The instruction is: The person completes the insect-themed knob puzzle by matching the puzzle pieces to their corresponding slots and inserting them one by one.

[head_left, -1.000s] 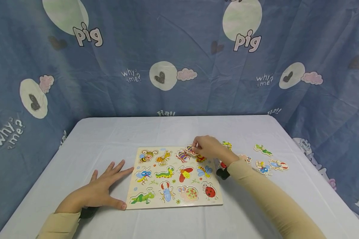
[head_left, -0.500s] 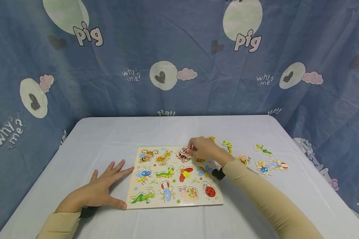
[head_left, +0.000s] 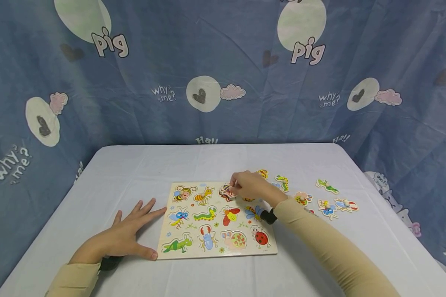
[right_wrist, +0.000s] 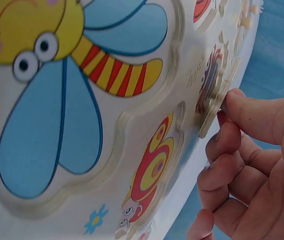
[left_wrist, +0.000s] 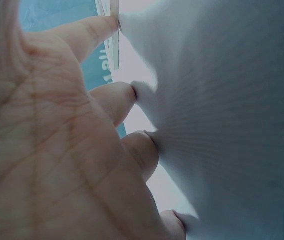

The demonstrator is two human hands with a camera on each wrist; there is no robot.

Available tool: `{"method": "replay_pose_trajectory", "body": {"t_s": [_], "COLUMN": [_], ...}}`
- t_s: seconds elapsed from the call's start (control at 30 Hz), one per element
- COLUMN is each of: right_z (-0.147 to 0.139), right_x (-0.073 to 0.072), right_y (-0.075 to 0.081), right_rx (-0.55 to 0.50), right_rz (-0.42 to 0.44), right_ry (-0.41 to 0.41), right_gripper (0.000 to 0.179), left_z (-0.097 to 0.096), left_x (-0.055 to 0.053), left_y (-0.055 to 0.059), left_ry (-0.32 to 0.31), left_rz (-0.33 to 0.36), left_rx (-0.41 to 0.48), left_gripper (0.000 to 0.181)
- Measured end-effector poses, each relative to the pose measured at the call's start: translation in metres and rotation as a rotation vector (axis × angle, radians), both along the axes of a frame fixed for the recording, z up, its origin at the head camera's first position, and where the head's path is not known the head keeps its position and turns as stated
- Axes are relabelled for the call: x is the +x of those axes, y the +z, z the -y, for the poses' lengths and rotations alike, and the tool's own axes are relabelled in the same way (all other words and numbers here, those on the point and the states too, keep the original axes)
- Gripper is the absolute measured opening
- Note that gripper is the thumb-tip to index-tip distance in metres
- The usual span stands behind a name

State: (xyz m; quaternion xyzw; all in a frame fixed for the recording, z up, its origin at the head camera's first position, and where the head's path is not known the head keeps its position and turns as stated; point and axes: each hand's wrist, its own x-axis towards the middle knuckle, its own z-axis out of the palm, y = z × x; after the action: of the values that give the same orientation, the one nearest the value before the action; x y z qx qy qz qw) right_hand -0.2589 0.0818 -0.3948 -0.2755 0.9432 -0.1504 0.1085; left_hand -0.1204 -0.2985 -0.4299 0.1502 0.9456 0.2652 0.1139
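A wooden insect puzzle board (head_left: 193,253) lies on the white table. My right hand (head_left: 249,184) is at its back edge, thumb and fingertips pinching a spider puzzle piece (right_wrist: 216,107) by its knob. In the right wrist view the piece is tilted, right over the printed spider recess (right_wrist: 202,95). Beside it, the butterfly recess (right_wrist: 154,162) shows its printed picture. My left hand (head_left: 122,239) rests with spread fingers on the table, index finger and thumb tips at the board's left edge. In the left wrist view a fingertip (left_wrist: 110,25) meets that edge.
Loose knobbed pieces lie right of the board: a caterpillar (head_left: 283,182), a snail (head_left: 303,198), a grasshopper (head_left: 327,186), a blue insect (head_left: 327,209) and a stag beetle (head_left: 345,205). A bee piece (head_left: 183,194) sits at the board's back left. A blue curtain (head_left: 223,119) hangs behind.
My right hand has moved a little left with the spider piece, from beside the spider recess to over it. The left hand stays in place.
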Motion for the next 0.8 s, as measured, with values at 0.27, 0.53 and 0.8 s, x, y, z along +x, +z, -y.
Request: {"method": "replay_pose_trajectory", "body": {"t_s": [0.27, 0.53, 0.8], "right_z": [0.004, 0.0046, 0.0068], "right_x": [0.0043, 0.0068, 0.0055], "right_y": [-0.0004, -0.0034, -0.0064], "right_rx": [0.01, 0.011, 0.005], "right_rz": [0.024, -0.007, -0.014], "right_ry": [-0.01, -0.008, 0.0], "right_gripper": [0.016, 0.015, 0.015], "left_z": [0.0001, -0.0005, -0.0007], "left_x": [0.0005, 0.0006, 0.0002], "left_y": [0.0002, 0.0004, -0.0005], "left_ry": [0.006, 0.001, 0.01], "left_rz": [0.006, 0.007, 0.011], "left_rx": [-0.013, -0.012, -0.019], "left_gripper": [0.125, 0.125, 0.126]}}
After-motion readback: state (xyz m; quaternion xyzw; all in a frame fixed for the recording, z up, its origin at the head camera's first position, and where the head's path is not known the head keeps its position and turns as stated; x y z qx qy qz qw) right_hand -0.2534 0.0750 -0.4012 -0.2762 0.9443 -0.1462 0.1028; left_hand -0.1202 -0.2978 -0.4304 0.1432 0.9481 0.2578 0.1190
